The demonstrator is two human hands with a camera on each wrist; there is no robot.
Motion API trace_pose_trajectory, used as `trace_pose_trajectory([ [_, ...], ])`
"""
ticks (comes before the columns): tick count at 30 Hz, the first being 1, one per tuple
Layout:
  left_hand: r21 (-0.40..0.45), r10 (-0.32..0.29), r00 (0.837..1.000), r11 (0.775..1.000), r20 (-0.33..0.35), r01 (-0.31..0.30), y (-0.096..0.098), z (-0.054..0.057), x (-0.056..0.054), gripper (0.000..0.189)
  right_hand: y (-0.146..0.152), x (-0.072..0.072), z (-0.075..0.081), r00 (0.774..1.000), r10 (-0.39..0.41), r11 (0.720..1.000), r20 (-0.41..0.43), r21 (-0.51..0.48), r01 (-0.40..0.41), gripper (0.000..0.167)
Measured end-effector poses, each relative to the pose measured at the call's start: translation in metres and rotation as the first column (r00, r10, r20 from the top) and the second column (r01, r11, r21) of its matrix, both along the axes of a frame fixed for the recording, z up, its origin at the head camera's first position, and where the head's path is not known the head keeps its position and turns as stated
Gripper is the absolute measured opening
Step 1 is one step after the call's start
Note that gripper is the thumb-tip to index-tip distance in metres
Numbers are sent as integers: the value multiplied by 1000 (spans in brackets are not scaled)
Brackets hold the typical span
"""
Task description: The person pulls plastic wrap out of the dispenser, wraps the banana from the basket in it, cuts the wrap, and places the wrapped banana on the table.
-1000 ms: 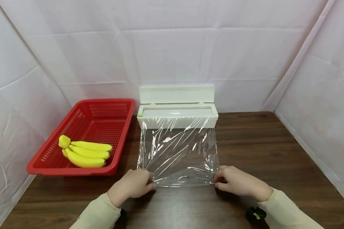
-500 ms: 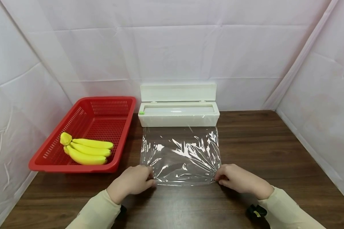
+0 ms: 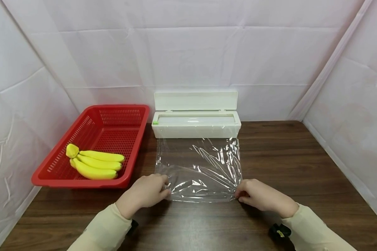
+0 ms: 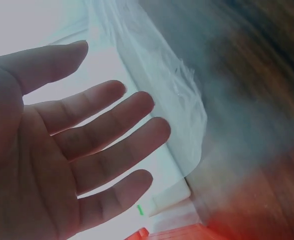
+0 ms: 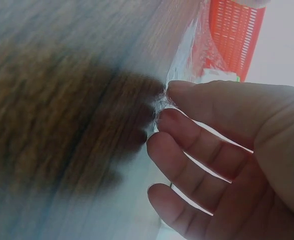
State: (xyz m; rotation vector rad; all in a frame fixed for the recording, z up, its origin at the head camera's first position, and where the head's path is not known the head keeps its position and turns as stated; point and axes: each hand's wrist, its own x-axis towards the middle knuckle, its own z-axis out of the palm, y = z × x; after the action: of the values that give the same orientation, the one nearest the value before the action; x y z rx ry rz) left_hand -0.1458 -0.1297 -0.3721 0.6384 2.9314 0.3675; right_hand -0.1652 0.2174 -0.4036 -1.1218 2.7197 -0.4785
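A sheet of clear plastic wrap (image 3: 194, 170) stretches over the table from a white dispenser box (image 3: 196, 131) whose lid stands up at the back. At the sheet's near right corner my right hand (image 3: 262, 197) pinches the film between thumb and forefinger; the gathered film (image 5: 163, 101) shows there in the right wrist view. By the near left corner is my left hand (image 3: 146, 193). In the left wrist view its thumb and fingers (image 4: 131, 102) are spread apart, and the loose edge of the wrap hangs beyond them.
To the left stands a red plastic basket (image 3: 122, 179) with a bunch of yellow bananas (image 3: 95, 165) in it. The brown wooden table (image 3: 286, 157) runs back to white cloth walls (image 3: 188, 55). A green slider (image 3: 155, 122) sits on the dispenser's left end.
Creases that ran toward the left hand have smoothed out; they now fan from the right hand's pinch. The left hand has shifted slightly away from me, and the right hand has barely moved.
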Motion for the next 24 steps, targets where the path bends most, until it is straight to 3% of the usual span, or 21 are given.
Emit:
trace_pose_trajectory([
  [18, -21, -4, 987, 1000, -158, 0, -4, 15, -6, 23, -2, -1, 1, 999, -29, 999, 22, 23, 28, 5],
  [24, -18, 5, 985, 1000, -172, -8, -5, 20, -7, 24, -2, 0, 3, 1000, -20, 1000, 21, 18, 20, 4],
])
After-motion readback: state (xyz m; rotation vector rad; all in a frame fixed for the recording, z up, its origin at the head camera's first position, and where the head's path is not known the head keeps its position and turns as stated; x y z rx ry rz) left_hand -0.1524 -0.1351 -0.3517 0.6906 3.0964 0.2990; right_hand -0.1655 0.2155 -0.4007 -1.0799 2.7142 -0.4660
